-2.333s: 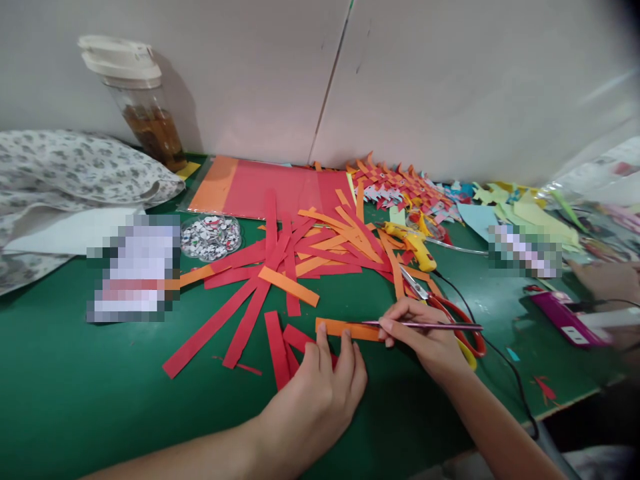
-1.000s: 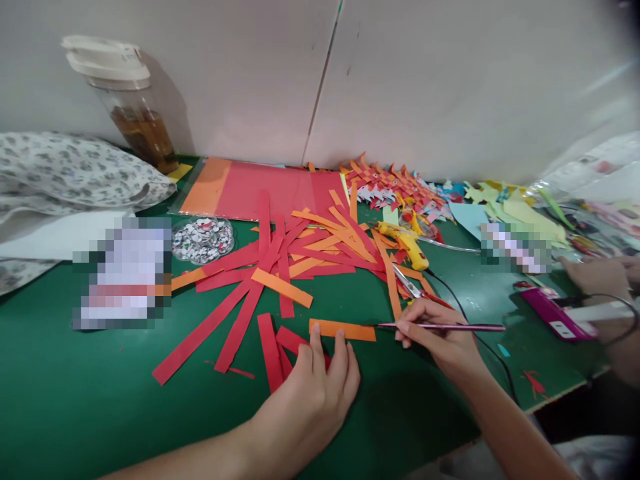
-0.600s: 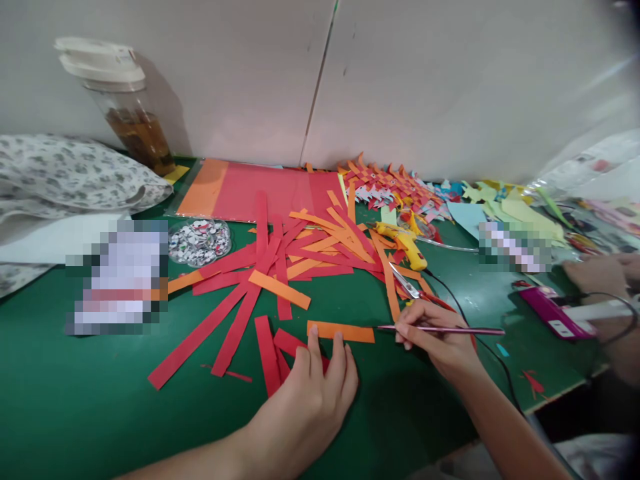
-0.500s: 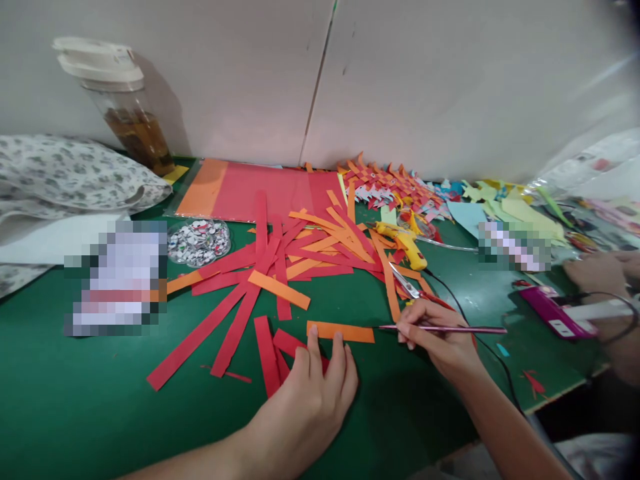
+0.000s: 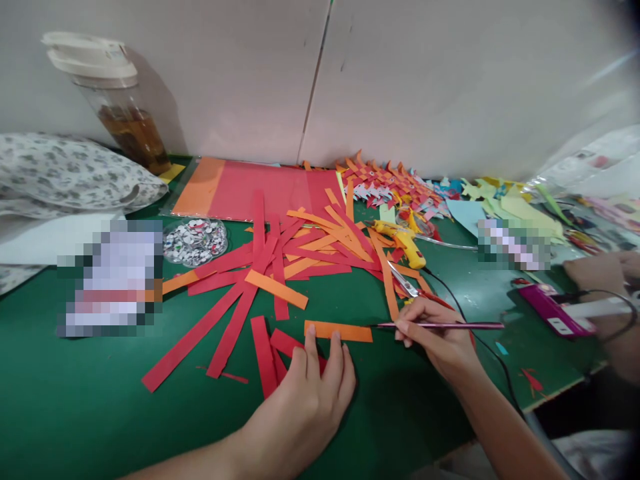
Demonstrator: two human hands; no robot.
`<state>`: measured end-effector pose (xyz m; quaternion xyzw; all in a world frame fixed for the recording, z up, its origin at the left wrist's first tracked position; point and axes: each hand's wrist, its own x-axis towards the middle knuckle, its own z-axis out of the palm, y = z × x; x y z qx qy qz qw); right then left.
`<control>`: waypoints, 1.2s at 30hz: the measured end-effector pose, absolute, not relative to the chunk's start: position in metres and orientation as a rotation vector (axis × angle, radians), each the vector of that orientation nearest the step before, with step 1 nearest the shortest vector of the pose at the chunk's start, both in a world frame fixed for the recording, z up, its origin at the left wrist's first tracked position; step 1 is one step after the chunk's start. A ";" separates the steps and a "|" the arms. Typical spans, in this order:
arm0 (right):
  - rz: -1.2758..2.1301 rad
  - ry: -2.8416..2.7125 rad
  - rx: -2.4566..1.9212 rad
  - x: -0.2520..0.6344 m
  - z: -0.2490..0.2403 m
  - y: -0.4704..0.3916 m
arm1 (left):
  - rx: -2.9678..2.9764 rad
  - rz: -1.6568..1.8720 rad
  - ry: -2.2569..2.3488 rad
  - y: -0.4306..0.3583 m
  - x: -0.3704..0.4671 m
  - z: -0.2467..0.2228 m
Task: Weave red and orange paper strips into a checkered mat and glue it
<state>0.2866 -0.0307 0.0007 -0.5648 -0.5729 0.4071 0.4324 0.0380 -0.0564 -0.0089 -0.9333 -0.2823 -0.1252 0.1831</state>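
Observation:
Fingertips of my left hand (image 5: 315, 387) press on a short orange paper strip (image 5: 345, 331) lying flat on the green table; its fingers are bent and apart. My right hand (image 5: 435, 340) grips a thin dark pink pen-like tool (image 5: 465, 325), whose fine tip meets the strip's right end. Red-handled scissors (image 5: 404, 280) lie just beyond my right hand, partly hidden by it. Red strips (image 5: 195, 339) and orange strips (image 5: 277, 289) are spread in a loose heap beyond and left of my left hand.
A yellow glue gun (image 5: 407, 247) with a black cable lies behind the scissors. Woven paper pieces (image 5: 390, 180) are piled by the wall. At left are a bottle (image 5: 135, 133), patterned cloth (image 5: 60, 170) and googly eyes (image 5: 196, 241). Another person's hand (image 5: 595, 277) is near a purple device (image 5: 553, 310).
The view has shifted slightly, so things appear a little further left. My hands, the orange strip and the tool keep about the same places relative to one another.

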 end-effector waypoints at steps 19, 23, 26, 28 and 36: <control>1.076 -1.440 -1.387 0.285 0.004 -0.032 | -2.629 -0.355 -0.795 -0.057 0.038 -0.009; 0.997 -1.454 -1.397 0.281 0.005 -0.032 | -2.635 -0.337 -0.802 -0.057 0.037 -0.008; 0.817 -1.503 -1.435 0.274 0.009 -0.036 | -2.636 -0.340 -0.798 -0.057 0.038 -0.008; 0.611 -1.665 -1.529 0.267 0.010 -0.041 | -2.635 -0.349 -0.795 -0.057 0.038 -0.008; 0.269 -1.985 -1.651 0.237 0.005 -0.055 | -2.659 -0.376 -0.831 -0.058 0.037 -0.009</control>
